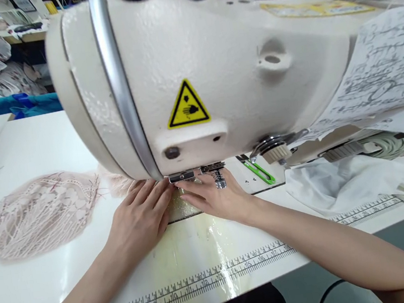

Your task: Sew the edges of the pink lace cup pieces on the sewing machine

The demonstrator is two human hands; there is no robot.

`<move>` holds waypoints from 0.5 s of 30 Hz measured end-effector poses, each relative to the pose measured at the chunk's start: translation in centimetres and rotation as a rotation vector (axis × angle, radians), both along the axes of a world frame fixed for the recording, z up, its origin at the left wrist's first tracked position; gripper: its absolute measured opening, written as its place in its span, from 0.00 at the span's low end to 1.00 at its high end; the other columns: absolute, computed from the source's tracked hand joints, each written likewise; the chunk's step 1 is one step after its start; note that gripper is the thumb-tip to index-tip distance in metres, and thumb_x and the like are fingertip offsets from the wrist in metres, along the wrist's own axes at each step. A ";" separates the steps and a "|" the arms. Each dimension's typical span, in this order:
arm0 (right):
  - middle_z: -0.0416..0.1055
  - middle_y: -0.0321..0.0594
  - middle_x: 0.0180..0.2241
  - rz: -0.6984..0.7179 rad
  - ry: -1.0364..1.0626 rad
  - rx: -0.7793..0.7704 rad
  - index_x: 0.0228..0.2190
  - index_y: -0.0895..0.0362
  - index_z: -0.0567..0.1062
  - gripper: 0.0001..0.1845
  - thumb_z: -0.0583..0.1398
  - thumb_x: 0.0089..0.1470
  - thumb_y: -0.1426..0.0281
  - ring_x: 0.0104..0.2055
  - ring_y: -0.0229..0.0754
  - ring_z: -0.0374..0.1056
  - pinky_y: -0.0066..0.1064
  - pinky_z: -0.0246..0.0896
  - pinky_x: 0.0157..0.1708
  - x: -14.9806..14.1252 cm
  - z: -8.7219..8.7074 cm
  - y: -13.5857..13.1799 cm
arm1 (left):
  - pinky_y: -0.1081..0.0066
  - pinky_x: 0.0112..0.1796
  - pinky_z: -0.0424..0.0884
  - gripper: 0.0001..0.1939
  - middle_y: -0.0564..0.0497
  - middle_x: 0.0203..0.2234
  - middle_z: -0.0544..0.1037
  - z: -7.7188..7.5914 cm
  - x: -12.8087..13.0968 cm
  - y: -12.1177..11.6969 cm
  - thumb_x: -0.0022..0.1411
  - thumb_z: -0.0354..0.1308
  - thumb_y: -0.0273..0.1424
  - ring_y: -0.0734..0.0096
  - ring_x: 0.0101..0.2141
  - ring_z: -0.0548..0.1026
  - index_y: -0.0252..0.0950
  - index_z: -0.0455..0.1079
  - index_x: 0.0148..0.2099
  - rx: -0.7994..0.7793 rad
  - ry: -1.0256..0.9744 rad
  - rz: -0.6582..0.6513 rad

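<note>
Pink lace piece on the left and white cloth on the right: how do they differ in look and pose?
The pink lace piece is patterned, with reddish threads along it; the white cloth looks plain.
The lace piece is spread mostly flat, while the white cloth is bunched in folds.
The lace piece lies on the left hand's side; the white cloth lies on the right forearm's side.
Both are fabric on the white table.

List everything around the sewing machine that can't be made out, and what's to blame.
All in the head view:
Left hand: some fingertips hidden behind the sewing machine.
Right hand: partly covered by the machine's metal fittings.
Needle point: hidden behind the machine and its fittings.
Pale pink fabric by the left hand: mostly hidden by the machine.
Handwritten paper: writing too blurred to read; right edge cuts it off.
</note>
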State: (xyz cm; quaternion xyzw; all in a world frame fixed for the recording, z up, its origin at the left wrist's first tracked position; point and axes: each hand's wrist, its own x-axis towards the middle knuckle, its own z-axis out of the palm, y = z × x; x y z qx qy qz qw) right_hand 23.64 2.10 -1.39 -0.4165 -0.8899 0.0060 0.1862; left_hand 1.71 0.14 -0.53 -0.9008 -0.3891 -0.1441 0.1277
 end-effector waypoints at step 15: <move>0.73 0.40 0.50 0.009 -0.039 0.092 0.56 0.49 0.67 0.20 0.50 0.66 0.60 0.44 0.44 0.70 0.37 0.60 0.38 -0.1 -0.3 0.1 | 0.54 0.50 0.70 0.19 0.42 0.52 0.75 0.1 0.1 0.1 0.67 0.48 0.31 0.55 0.47 0.76 0.31 0.68 0.57 0.000 -0.016 0.004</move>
